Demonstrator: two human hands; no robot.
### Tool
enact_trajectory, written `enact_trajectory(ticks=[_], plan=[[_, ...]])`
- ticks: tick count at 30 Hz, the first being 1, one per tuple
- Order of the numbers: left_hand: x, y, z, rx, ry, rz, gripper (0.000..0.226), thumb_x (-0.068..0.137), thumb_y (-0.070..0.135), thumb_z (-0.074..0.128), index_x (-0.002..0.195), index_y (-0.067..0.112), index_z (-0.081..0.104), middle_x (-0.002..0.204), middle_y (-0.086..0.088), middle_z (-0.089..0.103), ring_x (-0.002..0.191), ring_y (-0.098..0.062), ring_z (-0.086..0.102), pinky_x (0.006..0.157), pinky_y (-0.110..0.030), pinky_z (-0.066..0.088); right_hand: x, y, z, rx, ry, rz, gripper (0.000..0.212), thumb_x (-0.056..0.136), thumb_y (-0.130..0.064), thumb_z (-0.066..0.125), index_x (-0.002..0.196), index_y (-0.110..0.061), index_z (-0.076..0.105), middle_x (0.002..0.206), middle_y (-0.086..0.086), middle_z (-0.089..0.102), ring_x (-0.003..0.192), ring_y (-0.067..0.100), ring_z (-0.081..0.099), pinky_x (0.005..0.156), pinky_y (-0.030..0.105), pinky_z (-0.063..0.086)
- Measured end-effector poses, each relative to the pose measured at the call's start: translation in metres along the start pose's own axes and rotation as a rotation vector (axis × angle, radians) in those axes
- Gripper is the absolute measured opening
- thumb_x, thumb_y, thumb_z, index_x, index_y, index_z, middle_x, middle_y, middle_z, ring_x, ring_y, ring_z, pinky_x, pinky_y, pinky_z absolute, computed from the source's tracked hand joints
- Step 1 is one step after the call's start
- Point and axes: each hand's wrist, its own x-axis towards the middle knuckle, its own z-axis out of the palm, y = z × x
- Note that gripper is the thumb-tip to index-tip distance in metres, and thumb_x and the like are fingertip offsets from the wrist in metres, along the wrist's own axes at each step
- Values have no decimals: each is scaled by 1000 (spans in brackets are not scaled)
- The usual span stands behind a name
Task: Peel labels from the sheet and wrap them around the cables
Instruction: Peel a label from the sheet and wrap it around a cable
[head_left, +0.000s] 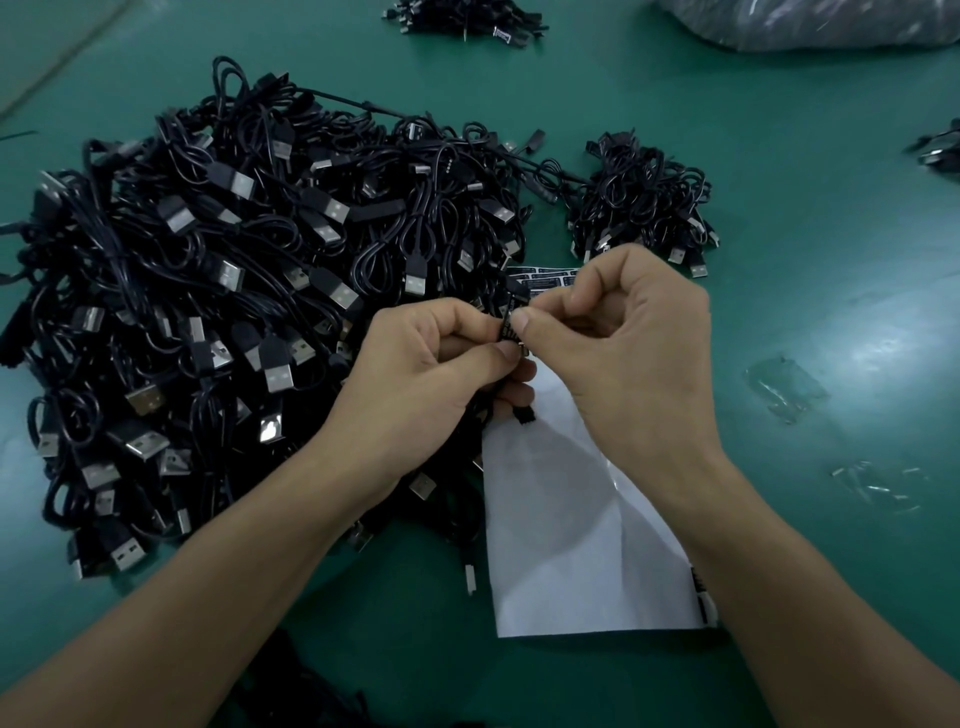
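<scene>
Between my two hands is a small black label (510, 325) with white print, held against a thin black cable whose end (522, 415) hangs below my fingers. My left hand (431, 374) grips the cable and pinches the label's left side. My right hand (618, 338) pinches the label's right side with thumb and forefinger. Under my hands lies the white label sheet (571, 545), mostly bare backing, with black labels at its far end (545, 278) and one at its near right edge (701, 597).
A big heap of black USB cables (234, 312) fills the green table (831, 260) on the left. A smaller cable bundle (644, 202) lies behind the sheet, another (467, 18) at the far edge. A clear plastic bag (805, 23) sits far right; plastic scraps (784, 387) lie right.
</scene>
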Motion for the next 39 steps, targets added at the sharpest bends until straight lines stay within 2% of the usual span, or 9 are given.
enact_trajectory(ticks=[13,20,23,28,37,39], plan=[[0,0,-1,-23,-15,-19,6,94,2,63,90,0,68,79,-11,77,69,-20,74,67,-35,59,1,-1,1,45,10,22,39,76,4,79,72,-20,49,71,-8,74,67,12,72,65,24,58],[1,0,-1,-30,10,0,7,94,1,63,97,-3,68,83,-14,77,73,-23,75,72,-38,61,3,-1,-2,97,1,68,35,76,-2,81,71,-21,53,71,-8,74,67,9,71,66,23,57],[2,-1,-1,-33,12,-2,8,95,3,64,100,-2,68,83,-13,77,73,-22,75,72,-36,62,5,1,-3,135,-2,95,32,75,-5,81,73,-20,53,72,-5,75,69,12,72,70,28,59],[2,-2,-2,-31,5,3,8,94,4,64,99,1,68,83,-12,77,75,-23,76,74,-39,61,6,3,-3,139,-15,107,31,75,-6,81,74,-20,53,73,-4,75,69,12,72,69,28,58],[2,-2,-1,-32,0,3,11,93,4,65,102,-3,66,84,-11,78,73,-20,75,70,-33,61,5,2,-3,107,-23,102,33,76,-4,81,73,-20,52,73,-6,75,70,12,73,69,29,60],[2,-2,0,-28,5,3,10,93,4,65,101,-2,66,83,-11,78,73,-20,76,72,-36,62,5,2,-3,109,-24,106,34,76,-3,81,73,-20,52,73,-5,75,70,13,73,69,30,60]])
